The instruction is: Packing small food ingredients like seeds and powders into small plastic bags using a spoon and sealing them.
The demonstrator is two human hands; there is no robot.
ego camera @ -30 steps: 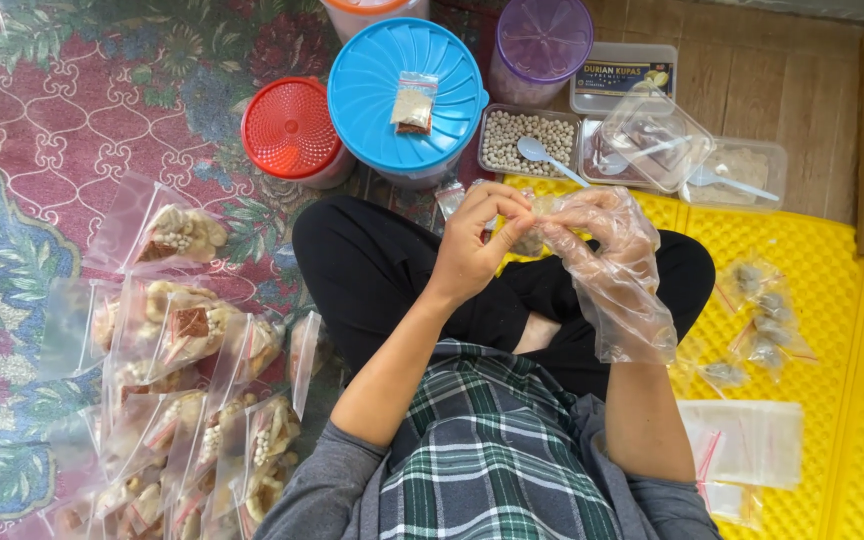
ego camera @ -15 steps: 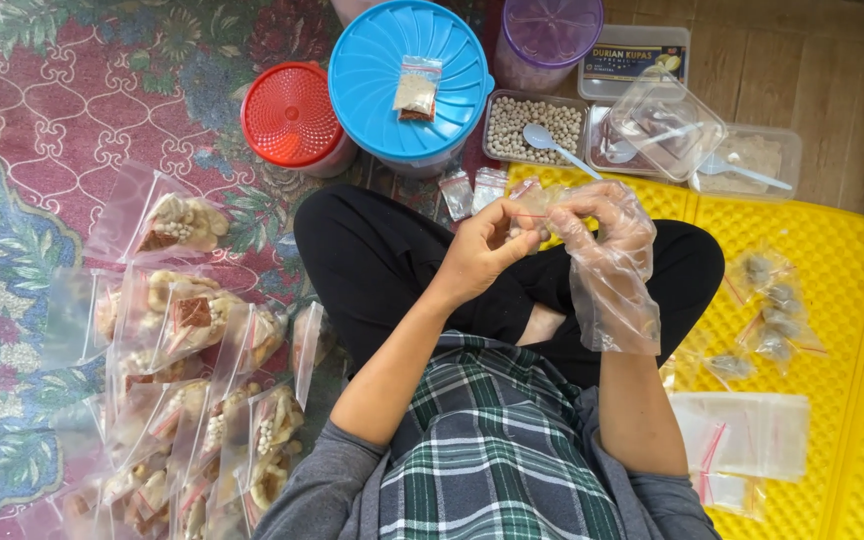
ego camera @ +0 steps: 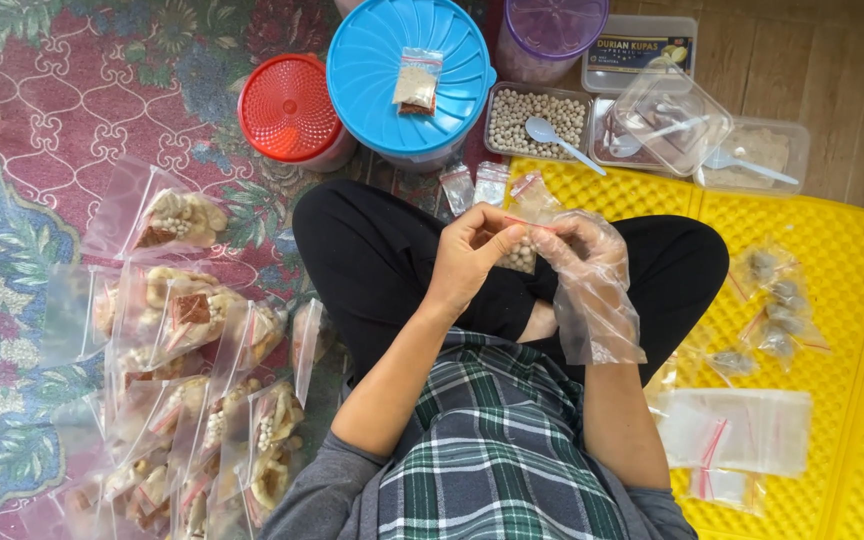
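Sitting cross-legged, the person holds a small clear zip bag of pale round beads (ego camera: pixel 520 250) above the lap. The bare left hand (ego camera: pixel 472 255) and the right hand (ego camera: pixel 587 265), in a loose clear plastic glove, both pinch its top edge with fingertips pressed together. Just ahead sits a clear rectangular tub of the same beads (ego camera: pixel 537 120) beside a big round blue lid (ego camera: pixel 407 75).
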